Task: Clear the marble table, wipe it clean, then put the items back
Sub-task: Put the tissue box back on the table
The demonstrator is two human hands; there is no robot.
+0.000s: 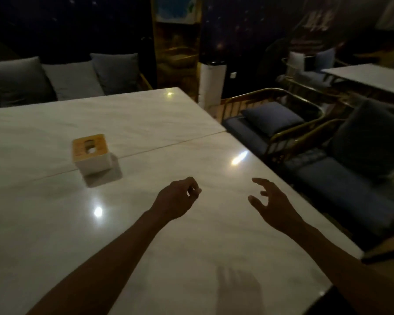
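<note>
A white marble table [55, 235] fills the lower left of the head view, with a seam running across it. A white tissue box with a wooden lid [92, 153] stands on the table near that seam, left of centre. My left hand [176, 200] hovers over the table's middle with its fingers loosely curled and nothing in them. My right hand [273, 203] hovers to the right of it, fingers spread and slightly bent, holding nothing. Both hands are well to the right of the tissue box and apart from it.
Dark cushioned chairs with golden frames [282, 126] line the table's right edge. A bench with grey pillows [73, 78] runs behind the far edge. A white cylindrical appliance [212, 83] stands past the far corner. Another marble table [373, 78] is at the back right.
</note>
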